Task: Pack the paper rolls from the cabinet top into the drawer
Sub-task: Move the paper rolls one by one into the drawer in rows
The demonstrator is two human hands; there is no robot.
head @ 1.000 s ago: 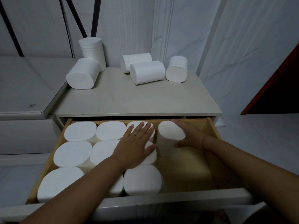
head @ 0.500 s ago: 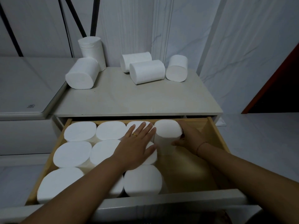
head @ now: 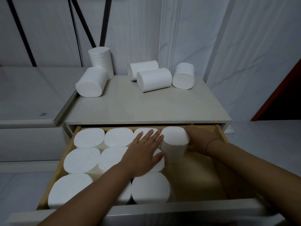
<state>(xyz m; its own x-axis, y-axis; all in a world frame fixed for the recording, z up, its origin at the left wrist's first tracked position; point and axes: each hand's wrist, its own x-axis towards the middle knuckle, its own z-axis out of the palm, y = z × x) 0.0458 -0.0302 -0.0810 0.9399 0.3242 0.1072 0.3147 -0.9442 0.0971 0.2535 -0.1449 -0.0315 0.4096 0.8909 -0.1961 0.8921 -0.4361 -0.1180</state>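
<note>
Both grips are at work inside the open drawer [head: 219, 132]. Right hand [head: 197, 141] is closed around the side of one upright paper roll [head: 175, 142], fingers wrapped behind it, and it sets this roll against the back wall as the first of a new column. Left hand [head: 145, 154] holds nothing: it lies flat and open, fingers spread, with the palm pressing on the tops of the packed rolls [head: 89, 139] to keep them in place.

I judge that the rolls are light and soft. They seem coreless, solid white cylinders with a matte, slightly fuzzy surface, so they should not slip in a dry hand. The ends look a little oval, not perfectly round, which suggests the paper gives way under pressure. The best place to take hold is around the middle of the side wall, with gentle force, because a hard squeeze would dent it.

Nine rolls stand tightly on end in the left part of the drawer, touching each other. The right part shows bare wooden floor, smooth and light brown.

Five rolls wait on the cabinet top [head: 146, 108], a smooth pale surface: one upright roll [head: 101, 61] at the back left, the others lying on their sides.
</note>
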